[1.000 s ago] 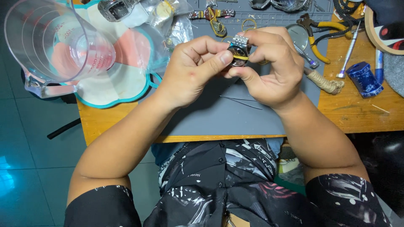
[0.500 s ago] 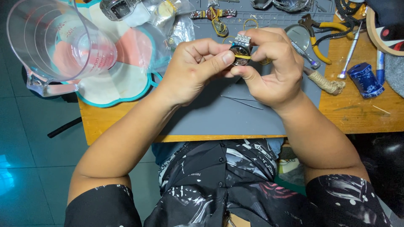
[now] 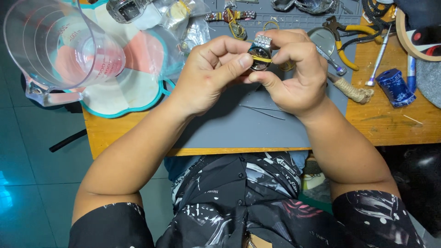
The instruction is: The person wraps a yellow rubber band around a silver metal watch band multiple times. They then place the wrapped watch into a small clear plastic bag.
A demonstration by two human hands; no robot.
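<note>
Steel watch (image 3: 260, 57) pinched in both hands; pliers (image 3: 345, 39), measuring jug (image 3: 55, 46) nearby.

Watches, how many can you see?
3: one watch held between both hands, a square watch at the top left, a banded watch top middle. More may hide in the bags.

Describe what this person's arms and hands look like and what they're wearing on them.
Both arms are bare from the upper arm down. Short black sleeves with a pale splashed print cover only the upper arms, matching the black printed shirt. The left hand and right hand are bare: no gloves, rings, bracelets or wristwatch show on either wrist, as far as this view tells.
</note>
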